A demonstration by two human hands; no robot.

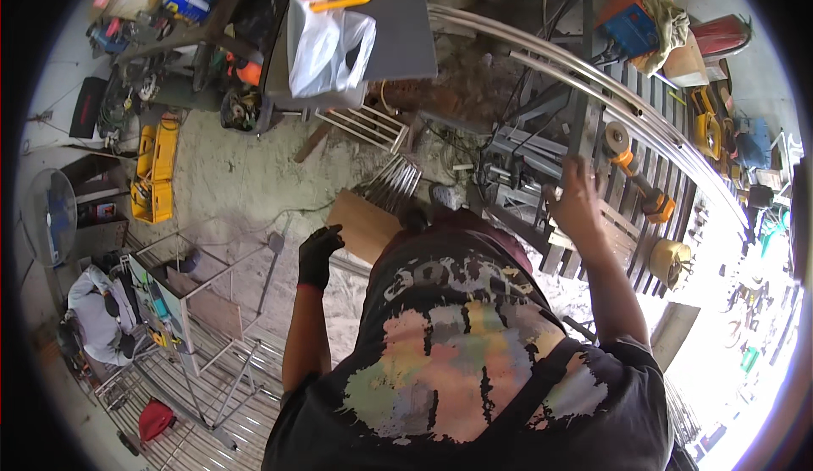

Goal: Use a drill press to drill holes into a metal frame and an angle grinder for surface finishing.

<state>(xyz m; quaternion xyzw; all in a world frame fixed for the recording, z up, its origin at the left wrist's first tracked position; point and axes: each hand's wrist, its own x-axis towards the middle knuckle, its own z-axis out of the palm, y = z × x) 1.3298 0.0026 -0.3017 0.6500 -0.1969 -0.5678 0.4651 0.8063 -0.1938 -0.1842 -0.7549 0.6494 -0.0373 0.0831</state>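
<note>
At centre right the bare right hand (578, 193) spreads open, empty, over the slatted surface (644, 174) near the grinder (637, 170), while the gloved left hand (319, 253) hangs loosely curled, empty

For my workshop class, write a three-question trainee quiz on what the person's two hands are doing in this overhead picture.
1. True or false: the left hand wears a black glove.
2. Which tool lies nearest the bare right hand? A) the orange-and-black angle grinder on the slatted metal bench B) the yellow plastic tool case on the floor C) the grey standing fan
3. Fill in: the left hand hangs open beside a flat brown ___ board.

Key: 1 true; 2 A; 3 cardboard. Both hands are open and neither holds anything.
</note>
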